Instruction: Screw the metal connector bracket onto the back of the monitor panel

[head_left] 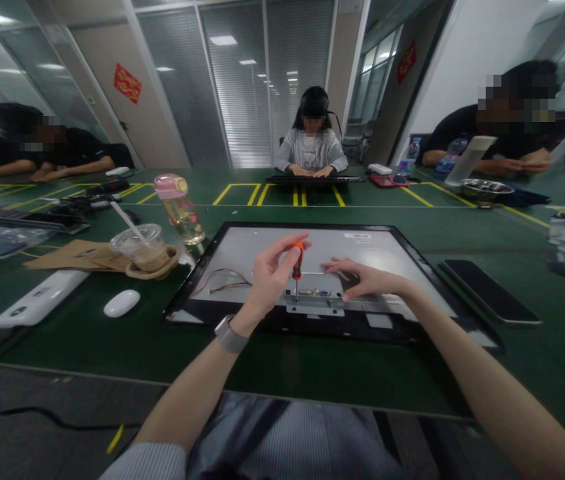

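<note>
A monitor panel (242, 250) lies face down on the green table, its grey metal back up and black frame around it. My left hand (269, 277) is closed around a small orange-handled screwdriver (297, 260), held upright with its tip on a metal connector bracket (315, 301) at the panel's near edge. My right hand (362, 279) rests on the panel just right of the bracket, fingers stretched flat and pressing down. Thin coloured wires (222, 280) run across the panel's left part.
A plastic cup with straw (137, 243), pink-capped bottle (179, 210), white mouse (121, 303) and white power strip (37, 298) lie at left. A black phone (489, 290) lies at right. Other people sit across and along both sides of the table.
</note>
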Tool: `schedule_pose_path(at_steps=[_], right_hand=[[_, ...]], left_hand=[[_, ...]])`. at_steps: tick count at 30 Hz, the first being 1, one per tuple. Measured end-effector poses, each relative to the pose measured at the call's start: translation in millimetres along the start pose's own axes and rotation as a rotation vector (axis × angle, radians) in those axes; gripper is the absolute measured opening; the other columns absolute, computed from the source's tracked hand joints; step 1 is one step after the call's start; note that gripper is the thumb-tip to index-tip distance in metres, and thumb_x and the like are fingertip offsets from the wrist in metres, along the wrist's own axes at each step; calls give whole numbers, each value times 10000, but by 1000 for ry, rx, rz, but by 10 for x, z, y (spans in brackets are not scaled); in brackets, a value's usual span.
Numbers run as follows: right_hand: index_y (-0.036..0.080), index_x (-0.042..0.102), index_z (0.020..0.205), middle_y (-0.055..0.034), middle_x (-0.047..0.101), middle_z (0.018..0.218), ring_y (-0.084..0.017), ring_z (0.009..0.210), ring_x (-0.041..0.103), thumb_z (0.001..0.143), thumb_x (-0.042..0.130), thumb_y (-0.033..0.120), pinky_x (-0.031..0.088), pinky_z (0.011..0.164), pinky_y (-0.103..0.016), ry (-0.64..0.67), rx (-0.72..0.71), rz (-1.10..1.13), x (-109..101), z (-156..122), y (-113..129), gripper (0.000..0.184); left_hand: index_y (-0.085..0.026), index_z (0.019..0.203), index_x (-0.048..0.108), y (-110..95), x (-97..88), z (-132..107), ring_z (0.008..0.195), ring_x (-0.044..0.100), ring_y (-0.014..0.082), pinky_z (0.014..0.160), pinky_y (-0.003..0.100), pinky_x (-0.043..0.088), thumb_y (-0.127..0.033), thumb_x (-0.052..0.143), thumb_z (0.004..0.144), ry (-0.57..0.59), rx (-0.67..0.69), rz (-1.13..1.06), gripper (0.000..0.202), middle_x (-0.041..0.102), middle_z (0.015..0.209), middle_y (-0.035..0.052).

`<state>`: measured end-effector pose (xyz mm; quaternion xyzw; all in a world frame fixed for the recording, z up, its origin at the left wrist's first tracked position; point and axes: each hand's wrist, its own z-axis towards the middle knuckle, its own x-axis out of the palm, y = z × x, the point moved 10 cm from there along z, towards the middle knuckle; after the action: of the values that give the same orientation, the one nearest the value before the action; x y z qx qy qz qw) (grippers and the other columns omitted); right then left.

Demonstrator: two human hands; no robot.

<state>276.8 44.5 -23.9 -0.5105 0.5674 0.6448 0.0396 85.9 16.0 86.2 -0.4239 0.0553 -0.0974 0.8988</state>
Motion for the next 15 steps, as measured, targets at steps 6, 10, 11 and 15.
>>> schedule_pose_path(at_steps=[6, 10, 11, 15], right_hand=[[311, 551, 1398, -42, 379, 1607, -317, 1545, 62, 706, 741, 697, 14, 1240, -570, 4, -17, -8, 6, 7, -10, 814], [325, 547, 1400, -29, 363, 1614, -330, 1544, 53, 690, 757, 687, 57, 1236, -592, 1, -5, 7, 3, 5, -12, 825], [330, 546, 1401, -25, 360, 1616, -337, 1544, 46, 692, 756, 686, 56, 1234, -602, 3, 3, 8, 4, 3, -11, 821], [321, 545, 1404, -31, 349, 1620, -353, 1542, 25, 691, 754, 690, 55, 1230, -617, 5, 26, 11, 5, -6, -12, 829]], left_hand=[[-238, 928, 774, -130, -81, 21, 775, 556, 147, 760, 295, 491, -263, 714, 837, -96, 90, 69, 112, 604, 776, 15], [-235, 1026, 756, -57, -39, 15, 926, 630, 174, 859, 336, 512, -266, 525, 950, -42, 31, -1, 245, 696, 1025, 67], [-230, 1066, 745, -33, -21, 10, 937, 647, 178, 870, 346, 520, -266, 482, 968, -23, 11, -37, 282, 706, 1078, 76], [-223, 1165, 705, 5, 28, -11, 853, 673, 167, 789, 323, 549, -297, 468, 987, 16, -29, -93, 305, 734, 1061, 83]])
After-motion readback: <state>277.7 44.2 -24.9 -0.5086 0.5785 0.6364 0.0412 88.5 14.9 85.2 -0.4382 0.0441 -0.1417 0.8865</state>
